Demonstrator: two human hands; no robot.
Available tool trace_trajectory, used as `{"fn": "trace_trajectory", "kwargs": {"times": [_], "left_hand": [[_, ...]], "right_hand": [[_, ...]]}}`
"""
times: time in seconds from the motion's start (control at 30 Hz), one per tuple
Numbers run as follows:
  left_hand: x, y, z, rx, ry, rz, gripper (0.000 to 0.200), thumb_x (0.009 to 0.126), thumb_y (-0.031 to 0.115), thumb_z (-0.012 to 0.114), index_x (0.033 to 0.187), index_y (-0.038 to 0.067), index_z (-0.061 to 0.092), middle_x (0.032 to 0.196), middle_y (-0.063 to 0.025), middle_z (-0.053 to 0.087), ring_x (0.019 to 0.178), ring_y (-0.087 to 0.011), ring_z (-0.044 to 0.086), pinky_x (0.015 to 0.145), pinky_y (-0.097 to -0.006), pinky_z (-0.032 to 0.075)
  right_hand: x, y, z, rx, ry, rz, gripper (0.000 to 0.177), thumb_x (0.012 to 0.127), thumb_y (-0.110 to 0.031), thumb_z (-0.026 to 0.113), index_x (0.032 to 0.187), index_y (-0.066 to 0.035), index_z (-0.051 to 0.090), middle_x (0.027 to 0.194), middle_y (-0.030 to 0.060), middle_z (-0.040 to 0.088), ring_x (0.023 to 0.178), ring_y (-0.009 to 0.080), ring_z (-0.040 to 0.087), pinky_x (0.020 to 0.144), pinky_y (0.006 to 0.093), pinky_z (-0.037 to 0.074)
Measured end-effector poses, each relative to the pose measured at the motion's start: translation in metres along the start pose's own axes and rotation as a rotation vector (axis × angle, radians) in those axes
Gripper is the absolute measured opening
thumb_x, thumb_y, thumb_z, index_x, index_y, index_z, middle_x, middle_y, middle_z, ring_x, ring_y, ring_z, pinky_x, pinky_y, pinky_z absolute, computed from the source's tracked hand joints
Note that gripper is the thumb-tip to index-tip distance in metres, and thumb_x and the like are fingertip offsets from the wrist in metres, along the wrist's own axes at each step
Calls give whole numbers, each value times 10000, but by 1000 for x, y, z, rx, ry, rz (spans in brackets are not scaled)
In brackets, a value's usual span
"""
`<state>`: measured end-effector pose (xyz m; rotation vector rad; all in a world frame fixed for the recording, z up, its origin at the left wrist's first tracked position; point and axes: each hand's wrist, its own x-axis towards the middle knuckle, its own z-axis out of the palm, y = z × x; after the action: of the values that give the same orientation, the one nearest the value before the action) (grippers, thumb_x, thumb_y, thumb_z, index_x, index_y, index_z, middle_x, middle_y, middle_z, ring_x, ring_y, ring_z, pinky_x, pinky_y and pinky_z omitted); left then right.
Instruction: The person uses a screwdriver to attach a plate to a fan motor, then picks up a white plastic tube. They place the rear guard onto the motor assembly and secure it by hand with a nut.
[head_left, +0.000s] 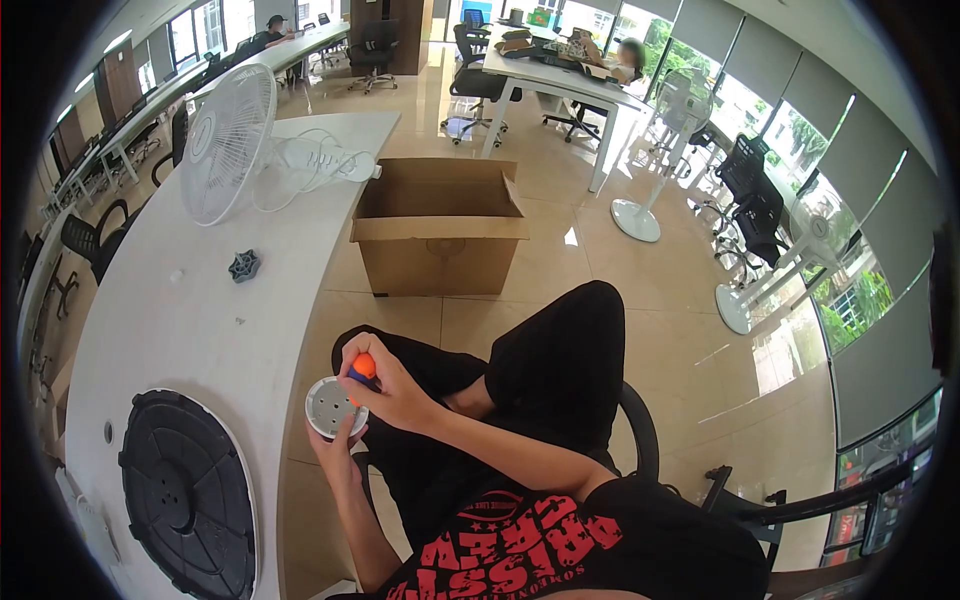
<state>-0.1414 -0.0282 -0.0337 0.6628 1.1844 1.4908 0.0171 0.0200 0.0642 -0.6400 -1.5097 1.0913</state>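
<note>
My left hand (342,452) grips a round white plastic part (328,408) from below, its flat face with several small holes turned up toward me. Wrapped around an orange-and-blue screwdriver (364,366), my right hand (392,392) is over the right side of that part. The fingers hide the screwdriver's tip. Both hands are above my lap, beside the table edge. On the white table (200,345) to the left lie a large black round base (185,500) with a pale rim and a small grey star-shaped piece (243,266).
A white fan head (228,145) with a coiled cable (318,160) stands at the table's far end. Beyond my knees is an open cardboard box (440,258). Two white pedestal fans (636,220) and several office chairs (752,195) stand to the right. A person (272,32) sits far back.
</note>
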Motion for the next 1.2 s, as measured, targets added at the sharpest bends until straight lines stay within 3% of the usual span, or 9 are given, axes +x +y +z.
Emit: {"fn": "trace_trajectory", "kwargs": {"times": [0.2, 0.3, 0.5, 0.7, 1.2], "left_hand": [[0, -2, -1, 9, 5, 2, 725, 882, -13, 730, 1515, 81, 389, 1369, -139, 566, 1102, -235, 691, 734, -315, 669], [0, -2, -1, 7, 6, -6, 724, 881, -11, 732, 1514, 80, 392, 1369, -138, 567, 1115, -234, 686, 731, -315, 670], [-1, -1, 2, -1, -16, 24, 723, 887, 52, 751, 1512, 89, 390, 1376, -136, 562, 1106, -231, 688, 752, -319, 666], [2, -3, -2, 13, 2, -5, 728, 885, 40, 747, 1516, 93, 388, 1362, -129, 570, 1097, -228, 689, 738, -312, 664], [2, -6, -4, -2, -1, -5, 716, 886, -11, 724, 1511, 84, 390, 1370, -143, 560, 1109, -247, 688, 725, -323, 675]], "right_hand": [[-2, -5, 4, 75, 61, -13, 218, 922, -12, 637, 1072, -44, 481, 997, 62, 531, 905, 146, 529, 840, 282, 456], [-4, -2, 1, 78, -8, 8, 243, 955, 20, 641, 1115, -57, 474, 1083, 47, 471, 997, 128, 511, 902, 267, 439], [-6, 2, 5, 56, -12, -1, 244, 960, 31, 633, 1120, -57, 470, 1099, 51, 465, 997, 131, 526, 908, 268, 442], [-3, 0, 1, 175, 14, 5, 242, 964, 49, 615, 1124, -57, 467, 1106, 56, 451, 1034, 133, 562, 932, 286, 467], [-6, 5, 4, 139, 20, -33, 233, 972, 42, 610, 1124, -60, 466, 1110, 57, 449, 1051, 141, 574, 945, 294, 479]]}}
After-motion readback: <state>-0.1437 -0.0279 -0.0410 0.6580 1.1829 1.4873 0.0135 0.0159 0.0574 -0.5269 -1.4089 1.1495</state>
